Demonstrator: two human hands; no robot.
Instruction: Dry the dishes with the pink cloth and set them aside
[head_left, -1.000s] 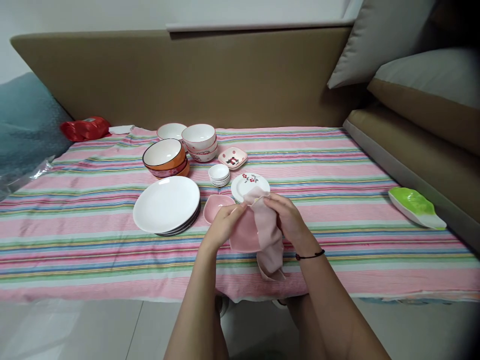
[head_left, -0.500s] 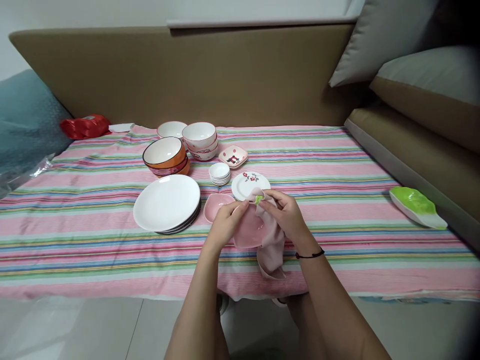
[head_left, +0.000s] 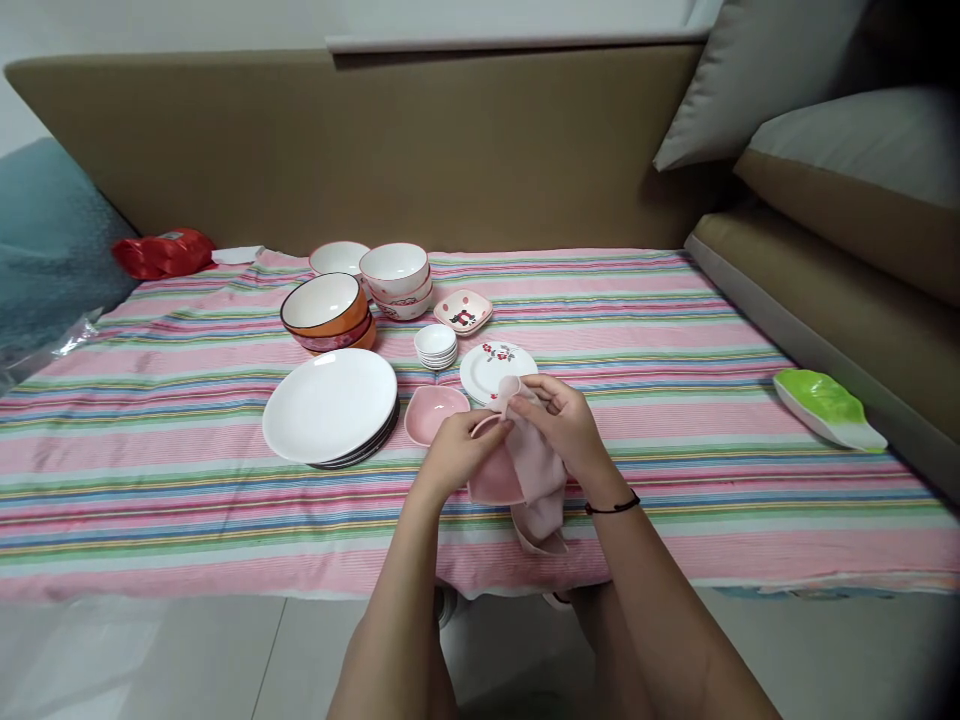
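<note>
Pink dish (head_left: 495, 476) between both hands.

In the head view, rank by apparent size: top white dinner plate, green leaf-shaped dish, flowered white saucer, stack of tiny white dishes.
1. Top white dinner plate
2. Green leaf-shaped dish
3. Flowered white saucer, partly hidden by the right hand
4. Stack of tiny white dishes

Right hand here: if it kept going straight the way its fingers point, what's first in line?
Probably the floral plate, lying just beyond the right hand, which holds a pink cloth; depth is hard to judge.

pink dishes (head_left: 431, 412) 2 | green dish (head_left: 825, 408) 1 | cloth (head_left: 536, 470) 1 | orange bowls (head_left: 327, 312) 2
</note>
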